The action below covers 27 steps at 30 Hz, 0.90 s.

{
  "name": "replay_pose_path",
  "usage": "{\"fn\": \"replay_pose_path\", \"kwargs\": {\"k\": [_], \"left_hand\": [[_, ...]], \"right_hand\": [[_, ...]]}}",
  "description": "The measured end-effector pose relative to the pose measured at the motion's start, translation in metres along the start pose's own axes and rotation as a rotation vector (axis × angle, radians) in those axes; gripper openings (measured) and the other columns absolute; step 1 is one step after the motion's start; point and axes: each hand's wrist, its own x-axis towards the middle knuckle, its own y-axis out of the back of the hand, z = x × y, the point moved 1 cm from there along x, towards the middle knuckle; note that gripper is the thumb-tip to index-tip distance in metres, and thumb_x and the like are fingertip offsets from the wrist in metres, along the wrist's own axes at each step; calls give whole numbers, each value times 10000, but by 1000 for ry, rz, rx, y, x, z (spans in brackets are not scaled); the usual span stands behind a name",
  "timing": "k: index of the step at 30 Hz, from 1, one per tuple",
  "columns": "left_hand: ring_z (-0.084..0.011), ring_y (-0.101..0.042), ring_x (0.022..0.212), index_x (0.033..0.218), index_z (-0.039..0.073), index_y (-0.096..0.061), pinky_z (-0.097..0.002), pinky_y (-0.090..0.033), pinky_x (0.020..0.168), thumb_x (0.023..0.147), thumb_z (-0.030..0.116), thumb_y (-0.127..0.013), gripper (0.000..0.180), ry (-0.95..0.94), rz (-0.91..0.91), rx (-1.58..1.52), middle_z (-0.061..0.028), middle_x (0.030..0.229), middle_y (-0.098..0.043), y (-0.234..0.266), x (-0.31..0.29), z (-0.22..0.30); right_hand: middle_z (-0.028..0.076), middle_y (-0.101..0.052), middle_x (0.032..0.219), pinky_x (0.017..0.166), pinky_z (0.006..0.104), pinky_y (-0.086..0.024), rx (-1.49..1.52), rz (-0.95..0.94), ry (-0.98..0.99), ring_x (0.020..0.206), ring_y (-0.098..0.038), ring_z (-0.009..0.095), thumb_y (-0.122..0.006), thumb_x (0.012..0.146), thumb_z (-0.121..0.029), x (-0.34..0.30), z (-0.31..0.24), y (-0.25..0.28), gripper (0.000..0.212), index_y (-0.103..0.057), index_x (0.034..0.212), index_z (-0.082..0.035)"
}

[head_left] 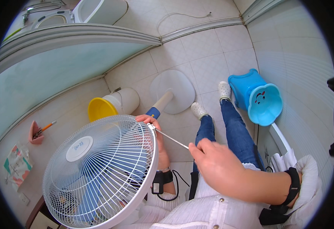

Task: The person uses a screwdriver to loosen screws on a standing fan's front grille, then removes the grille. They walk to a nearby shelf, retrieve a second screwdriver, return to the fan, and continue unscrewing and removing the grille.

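Observation:
A white standing fan [98, 164] faces up toward me, its round wire cage in front of blue blades. My left hand [162, 153] grips the cage's rim from behind, with the fingertips curled over its upper right edge. In my right hand [220, 168] is a screwdriver [171, 138], its handle hidden by the fingers. The thin metal shaft points up and left, with the tip at a small white clip [151, 127] on the rim. I cannot tell whether the tip sits in a screw. Below the cage, the fan's pole [162, 102] leads to a flat white base [184, 86] on the floor.
A white bin with a yellow rim [94, 109] stands left of the base. To the right, a blue flower-shaped bucket [265, 105] is beside my feet. A pink holder [34, 134] with an orange-handled tool hangs at left. A frosted glass door [71, 57] bounds the space.

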Motion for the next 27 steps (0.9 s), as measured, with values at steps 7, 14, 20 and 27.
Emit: {"fn": "replay_pose_path", "kwargs": {"k": [7,14,20,27], "left_hand": [[-228,-551,941,1053,4,-548,-342,-400,806,766,60,-603,298,47,-111,-31,-120,979,-564,7,2,7],[-241,-545,944,1036,7,-565,-351,-415,784,780,68,-601,266,0,-57,-22,-127,977,-571,13,7,11],[-259,-544,926,1004,-9,-565,-348,-426,779,795,79,-598,228,-46,-85,86,-131,946,-566,12,14,19],[-238,-546,914,969,-1,-564,-333,-430,757,801,80,-603,190,-45,-12,20,-116,918,-558,9,13,19]], "right_hand": [[83,-537,883,471,273,-431,1078,-519,-611,576,-529,137,-510,885,-101,7,10,13,501,-406,1372,-47],[89,-528,858,482,294,-456,-250,-68,26,639,-576,201,-631,734,-122,-8,3,-9,563,-504,1275,-30],[96,-550,885,484,278,-444,17,58,-21,661,-560,191,-586,789,-87,-7,8,-6,432,-547,1214,-22],[100,-598,915,428,248,-382,1885,-407,-911,625,-525,114,-464,922,-131,3,30,11,297,-505,1180,12]]}}
